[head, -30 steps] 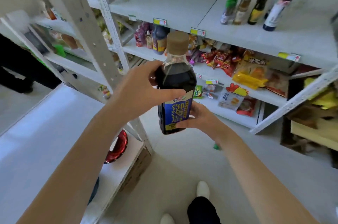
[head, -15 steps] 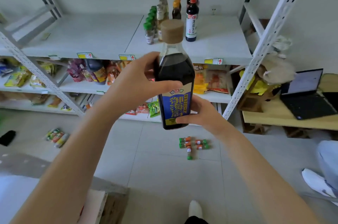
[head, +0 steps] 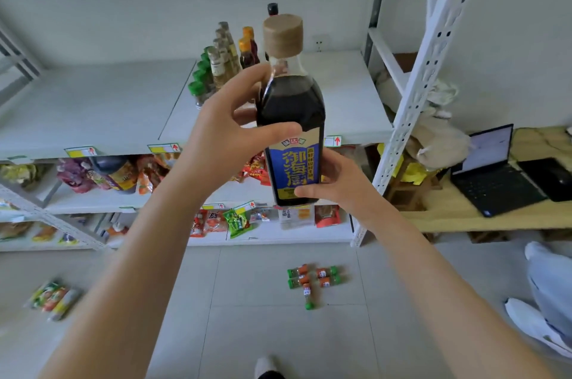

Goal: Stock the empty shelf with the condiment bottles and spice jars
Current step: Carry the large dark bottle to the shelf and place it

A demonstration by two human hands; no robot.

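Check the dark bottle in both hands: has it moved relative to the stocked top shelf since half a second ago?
Yes. The dark bottle has come closer to the top shelf: its cap now overlaps the bottle row standing there, held by the left hand and right hand.

Dark, near-black glass sauce bottle (head: 290, 109) shows a tan ribbed cap and a blue-and-yellow label. Small spice jars on the grey tile floor (head: 312, 278) wear green caps, orange labels. Pale grey metal shelf (head: 93, 106) carries yellow tags with red arrows.

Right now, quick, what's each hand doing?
Left hand: closed on the dark sauce bottle, around its upper body.
Right hand: closed on the same bottle, near its base.
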